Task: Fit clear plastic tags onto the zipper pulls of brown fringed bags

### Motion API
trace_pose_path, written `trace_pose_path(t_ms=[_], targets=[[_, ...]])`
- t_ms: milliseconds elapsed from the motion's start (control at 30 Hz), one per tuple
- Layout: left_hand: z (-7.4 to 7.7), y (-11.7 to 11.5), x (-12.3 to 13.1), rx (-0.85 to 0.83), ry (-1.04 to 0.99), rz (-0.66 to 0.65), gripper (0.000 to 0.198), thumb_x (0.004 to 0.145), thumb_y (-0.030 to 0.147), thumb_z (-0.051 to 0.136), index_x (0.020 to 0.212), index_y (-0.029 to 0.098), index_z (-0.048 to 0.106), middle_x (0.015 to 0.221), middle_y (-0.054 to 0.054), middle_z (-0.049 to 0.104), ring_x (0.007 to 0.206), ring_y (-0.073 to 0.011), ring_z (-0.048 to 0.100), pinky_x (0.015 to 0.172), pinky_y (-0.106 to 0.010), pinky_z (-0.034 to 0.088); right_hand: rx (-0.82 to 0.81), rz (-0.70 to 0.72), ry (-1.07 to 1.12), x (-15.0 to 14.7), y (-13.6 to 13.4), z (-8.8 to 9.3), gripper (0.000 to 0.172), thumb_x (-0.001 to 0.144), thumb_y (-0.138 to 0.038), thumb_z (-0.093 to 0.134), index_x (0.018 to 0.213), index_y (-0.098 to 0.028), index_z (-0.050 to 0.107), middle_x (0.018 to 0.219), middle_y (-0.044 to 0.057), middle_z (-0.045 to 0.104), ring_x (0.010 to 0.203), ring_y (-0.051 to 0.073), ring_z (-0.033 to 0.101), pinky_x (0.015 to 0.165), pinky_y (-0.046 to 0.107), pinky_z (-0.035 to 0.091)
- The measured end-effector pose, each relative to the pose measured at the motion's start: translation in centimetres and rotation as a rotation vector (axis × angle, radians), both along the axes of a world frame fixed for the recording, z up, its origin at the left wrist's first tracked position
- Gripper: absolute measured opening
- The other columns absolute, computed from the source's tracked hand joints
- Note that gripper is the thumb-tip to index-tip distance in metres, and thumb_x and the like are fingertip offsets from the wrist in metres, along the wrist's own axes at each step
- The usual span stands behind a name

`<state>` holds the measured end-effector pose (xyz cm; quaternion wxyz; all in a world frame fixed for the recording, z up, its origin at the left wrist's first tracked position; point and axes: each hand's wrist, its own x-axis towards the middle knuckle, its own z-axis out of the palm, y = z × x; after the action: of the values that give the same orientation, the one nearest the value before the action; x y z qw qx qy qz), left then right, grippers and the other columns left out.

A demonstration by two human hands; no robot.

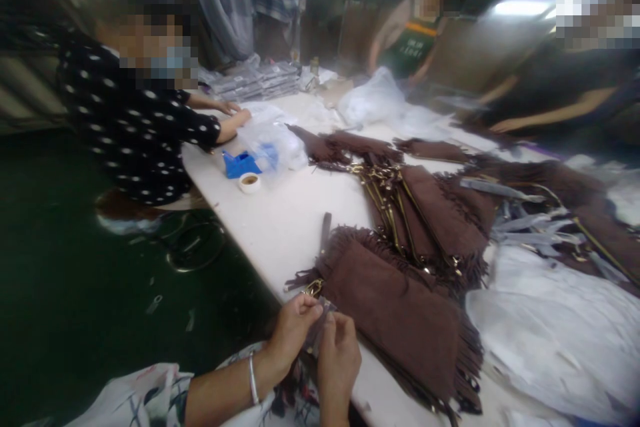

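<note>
Down at the near edge of the bench, the left hand and right hand pinch a small strap end of the brown fringed bag; blur hides the strap's shape.

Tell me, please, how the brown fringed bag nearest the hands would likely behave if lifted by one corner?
The brown fringed bag looks like soft suede lying flat, so it would probably sag. Its fringe would likely dangle and sway. The metal hardware may weigh down that end.
</note>
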<state>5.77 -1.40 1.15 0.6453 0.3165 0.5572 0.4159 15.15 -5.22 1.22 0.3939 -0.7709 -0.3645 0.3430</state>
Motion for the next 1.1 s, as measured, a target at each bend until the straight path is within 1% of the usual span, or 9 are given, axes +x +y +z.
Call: trace_pose_path(t_ms=[100, 200, 367, 467, 600, 733, 833, 1000, 1100], targets=[[0.0, 0.1, 0.3, 0.012, -0.008, 0.024, 0.024, 0.072, 0.036, 0.072, 0.078, 0.015, 0.062, 0.072, -0.003, 0.066, 0.066, -0.016, 0.059, 0.062, -0.025, 0.043, 0.017, -0.013, 0.008, -0.2, 0.0, -0.2, 0.038, 0.084, -0.058, 0.045, 0.089, -0.023, 0.06, 0.087, 0.004, 0.069, 0.08, 0.023, 0.064, 0.07, 0.029, 0.044], [0.4, 0.5, 0.6, 0.025, 0.006, 0.045, 0.021, 0.071, 0.034, 0.072, 0.075, 0.016, 0.063, 0.069, -0.001, 0.063, 0.064, -0.0146, 0.056, 0.06, -0.024, 0.042, 0.071, -0.043, 0.039, -0.4, -0.1, -0.5, 0.041, 0.083, -0.059, 0.048, 0.093, -0.022, 0.062, 0.089, 0.005, 0.07, 0.08, 0.022, 0.065, 0.071, 0.03, 0.045], [0.9, 1.0, 0.7, 0.059, 0.111, 0.014, 0.013, 0.073, 0.025, 0.063, 0.064, 0.017, 0.059, 0.059, 0.002, 0.056, 0.058, -0.0125, 0.05, 0.057, -0.023, 0.038, 0.121, -0.038, 0.057, -0.6, -0.1, -0.8, 0.041, 0.083, -0.058, 0.049, 0.095, -0.021, 0.064, 0.092, 0.006, 0.071, 0.083, 0.023, 0.066, 0.072, 0.029, 0.046], [0.7, 1.1, 0.6, 0.087, 0.173, -0.015, 0.012, 0.073, 0.024, 0.059, 0.062, 0.017, 0.058, 0.059, 0.002, 0.055, 0.058, -0.0129, 0.049, 0.056, -0.023, 0.036, 0.133, 0.0, 0.043, -0.6, -0.2, -1.0, 0.039, 0.086, -0.057, 0.049, 0.094, -0.022, 0.064, 0.092, 0.006, 0.071, 0.084, 0.022, 0.065, 0.073, 0.029, 0.046], [0.1, 0.9, 0.7, 0.144, 0.207, -0.01, 0.013, 0.075, 0.026, 0.06, 0.065, 0.018, 0.056, 0.062, 0.003, 0.054, 0.062, -0.0133, 0.049, 0.058, -0.023, 0.036, 0.204, 0.05, -0.019, -0.6, -0.5, -1.5, 0.034, 0.09, -0.052, 0.047, 0.097, -0.022, 0.063, 0.095, 0.005, 0.068, 0.089, 0.021, 0.063, 0.078, 0.029, 0.045], [-0.3, 0.3, 0.4, 0.13, 0.145, -0.049, 0.016, 0.079, 0.032, 0.06, 0.071, 0.018, 0.058, 0.065, 0.002, 0.056, 0.062, -0.0135, 0.05, 0.059, -0.023, 0.038, 0.278, 0.097, -0.119, -0.8, -0.8, -1.8, 0.029, 0.094, -0.046, 0.045, 0.097, -0.022, 0.061, 0.093, 0.004, 0.066, 0.088, 0.019, 0.061, 0.078, 0.029, 0.043], [-0.1, 0.0, -0.1, 0.079, 0.089, -0.051, 0.021, 0.079, 0.038, 0.063, 0.076, 0.017, 0.063, 0.068, 0.001, 0.059, 0.064, -0.014, 0.052, 0.06, -0.024, 0.039, 0.31, 0.119, -0.161, -0.9, -1.1, -1.8, 0.026, 0.095, -0.042, 0.044, 0.097, -0.021, 0.06, 0.092, 0.005, 0.064, 0.086, 0.019, 0.06, 0.077, 0.029, 0.043], [0.7, -0.1, -0.4, -0.041, -0.031, 0.001, 0.032, 0.07, 0.045, 0.074, 0.076, 0.014, 0.067, 0.068, -0.002, 0.062, 0.062, -0.0134, 0.053, 0.058, -0.024, 0.039, 0.335, 0.159, -0.17, -0.8, -1.5, -1.5, 0.023, 0.097, -0.037, 0.043, 0.098, -0.02, 0.059, 0.094, 0.005, 0.063, 0.089, 0.019, 0.059, 0.08, 0.03, 0.043], [0.6, -0.3, -0.5, -0.086, -0.081, 0.007, 0.034, 0.065, 0.045, 0.078, 0.075, 0.014, 0.068, 0.068, -0.003, 0.065, 0.061, -0.0138, 0.054, 0.059, -0.025, 0.04, 0.302, 0.16, -0.147, -0.7, -1.7, -1.4, 0.024, 0.096, -0.037, 0.043, 0.099, -0.02, 0.059, 0.094, 0.005, 0.064, 0.09, 0.019, 0.06, 0.081, 0.03, 0.043]])
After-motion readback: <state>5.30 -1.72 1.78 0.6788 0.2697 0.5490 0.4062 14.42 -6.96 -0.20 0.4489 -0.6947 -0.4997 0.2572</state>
